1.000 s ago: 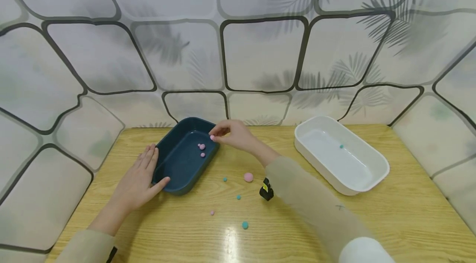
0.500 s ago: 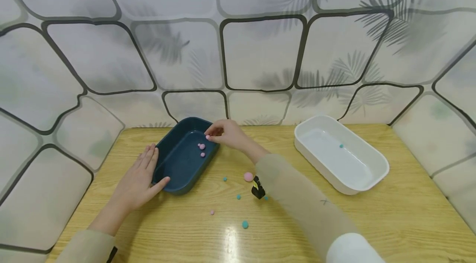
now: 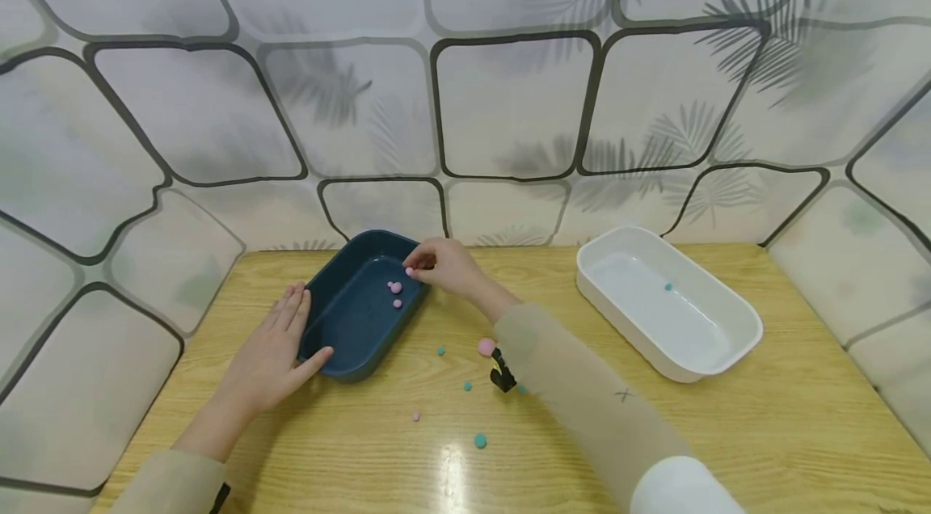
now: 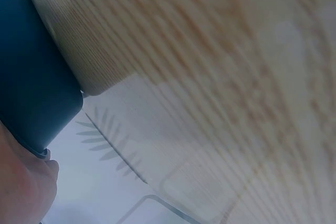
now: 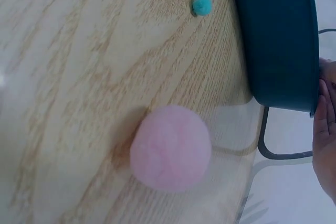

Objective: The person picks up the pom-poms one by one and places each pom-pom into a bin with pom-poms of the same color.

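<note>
My right hand [image 3: 445,265] hovers over the far corner of the dark blue tray [image 3: 349,328], fingertips pinching a small pink pompom [image 3: 410,271] just above the two pink ones [image 3: 395,292] already inside. My left hand [image 3: 272,352] lies flat and spread against the tray's near end, steadying it. To do this well, I judge I should lower the pinch inside the rim before parting my fingers, so the pompom cannot bounce onto the table [image 3: 764,433].
</note>
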A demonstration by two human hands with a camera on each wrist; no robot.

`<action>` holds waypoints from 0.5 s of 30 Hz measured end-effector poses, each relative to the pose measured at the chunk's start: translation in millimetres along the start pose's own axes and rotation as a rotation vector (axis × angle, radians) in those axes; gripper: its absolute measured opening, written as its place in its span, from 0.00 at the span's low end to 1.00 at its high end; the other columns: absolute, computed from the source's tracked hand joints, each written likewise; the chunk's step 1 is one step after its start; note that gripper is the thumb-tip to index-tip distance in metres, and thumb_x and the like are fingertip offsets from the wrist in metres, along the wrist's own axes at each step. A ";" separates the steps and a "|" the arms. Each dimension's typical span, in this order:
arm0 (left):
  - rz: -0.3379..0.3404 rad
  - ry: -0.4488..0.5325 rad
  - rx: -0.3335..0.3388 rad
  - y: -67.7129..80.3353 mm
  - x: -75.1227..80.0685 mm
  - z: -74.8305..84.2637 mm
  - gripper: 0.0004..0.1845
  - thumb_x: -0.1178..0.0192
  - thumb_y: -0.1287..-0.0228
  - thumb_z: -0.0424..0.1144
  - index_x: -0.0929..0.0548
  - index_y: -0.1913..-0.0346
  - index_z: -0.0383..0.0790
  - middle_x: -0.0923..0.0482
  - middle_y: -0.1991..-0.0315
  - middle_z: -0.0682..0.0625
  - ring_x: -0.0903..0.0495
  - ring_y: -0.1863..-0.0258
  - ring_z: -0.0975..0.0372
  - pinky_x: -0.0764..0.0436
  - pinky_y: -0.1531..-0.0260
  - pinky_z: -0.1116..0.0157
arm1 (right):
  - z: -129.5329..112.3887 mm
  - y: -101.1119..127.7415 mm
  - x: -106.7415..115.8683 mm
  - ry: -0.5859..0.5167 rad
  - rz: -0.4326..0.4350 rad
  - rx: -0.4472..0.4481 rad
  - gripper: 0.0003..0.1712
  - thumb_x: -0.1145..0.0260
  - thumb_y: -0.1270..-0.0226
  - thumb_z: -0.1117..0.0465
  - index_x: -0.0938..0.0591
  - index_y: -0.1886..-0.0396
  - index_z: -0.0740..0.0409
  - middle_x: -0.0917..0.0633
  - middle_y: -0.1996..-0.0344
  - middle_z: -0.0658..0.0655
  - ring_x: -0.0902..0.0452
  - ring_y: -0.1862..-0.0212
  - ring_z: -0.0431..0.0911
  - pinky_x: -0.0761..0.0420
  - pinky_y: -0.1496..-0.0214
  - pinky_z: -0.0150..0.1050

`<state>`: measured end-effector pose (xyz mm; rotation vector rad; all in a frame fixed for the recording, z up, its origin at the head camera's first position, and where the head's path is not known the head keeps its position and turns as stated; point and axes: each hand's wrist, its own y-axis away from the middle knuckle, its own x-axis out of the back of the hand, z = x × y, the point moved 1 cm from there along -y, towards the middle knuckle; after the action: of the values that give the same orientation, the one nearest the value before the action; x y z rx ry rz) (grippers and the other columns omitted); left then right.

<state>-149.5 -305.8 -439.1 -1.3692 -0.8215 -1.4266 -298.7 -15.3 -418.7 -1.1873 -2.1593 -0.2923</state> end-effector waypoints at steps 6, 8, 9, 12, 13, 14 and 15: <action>0.007 0.002 -0.006 0.8 -0.9 0.1 0.52 0.41 0.23 0.60 0.46 0.19 0.19 0.52 0.16 0.26 0.49 0.16 0.35 0.66 0.12 0.60 | 0.4 -1.2 -1.7 0.046 -0.002 -0.024 0.13 0.29 0.25 0.65 0.10 0.44 0.60 0.09 0.48 0.58 0.14 0.45 0.52 0.14 0.39 0.43; -0.004 0.003 0.003 0.8 -0.6 0.2 0.52 0.41 0.24 0.59 0.47 0.19 0.19 0.53 0.16 0.26 0.50 0.16 0.35 0.61 0.12 0.55 | 0.9 -1.5 -1.9 0.048 -0.001 -0.024 0.14 0.30 0.26 0.67 0.11 0.44 0.61 0.10 0.48 0.59 0.14 0.45 0.53 0.14 0.38 0.44; -0.007 0.004 0.007 0.8 -0.4 0.2 0.52 0.41 0.24 0.59 0.47 0.19 0.19 0.53 0.16 0.26 0.50 0.16 0.35 0.59 0.12 0.53 | 1.2 -1.6 -2.0 0.046 0.001 -0.021 0.14 0.30 0.26 0.68 0.11 0.44 0.61 0.10 0.48 0.59 0.14 0.45 0.53 0.14 0.38 0.45; -0.015 0.004 0.015 0.7 0.1 0.2 0.52 0.40 0.24 0.59 0.47 0.19 0.19 0.54 0.15 0.27 0.51 0.15 0.35 0.54 0.12 0.49 | 1.7 -1.0 -1.6 0.039 0.007 -0.013 0.14 0.29 0.26 0.67 0.10 0.44 0.61 0.10 0.48 0.59 0.14 0.45 0.53 0.14 0.39 0.44; -0.014 0.003 0.016 0.6 0.4 0.3 0.52 0.40 0.24 0.59 0.47 0.19 0.19 0.54 0.15 0.27 0.50 0.16 0.35 0.53 0.12 0.48 | 1.9 -0.6 -1.3 0.032 0.009 -0.014 0.14 0.29 0.26 0.67 0.10 0.44 0.60 0.10 0.48 0.59 0.14 0.45 0.52 0.14 0.39 0.43; -0.015 0.004 0.016 0.4 0.5 0.3 0.52 0.40 0.24 0.58 0.47 0.19 0.19 0.54 0.15 0.27 0.51 0.15 0.35 0.53 0.12 0.48 | 2.1 0.0 -0.9 0.021 0.012 -0.013 0.14 0.29 0.26 0.67 0.10 0.44 0.60 0.10 0.48 0.59 0.14 0.45 0.52 0.14 0.39 0.43; -0.015 0.003 0.017 0.1 0.6 0.3 0.52 0.40 0.24 0.58 0.48 0.19 0.19 0.54 0.15 0.27 0.51 0.15 0.35 0.53 0.12 0.48 | 2.2 0.5 -0.4 0.007 0.014 -0.013 0.14 0.29 0.26 0.67 0.10 0.44 0.61 0.10 0.48 0.59 0.14 0.45 0.52 0.14 0.39 0.43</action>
<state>-149.3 -305.7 -438.5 -1.3503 -0.8413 -1.4304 -299.1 -14.2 -420.7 -1.2063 -2.1448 -0.3040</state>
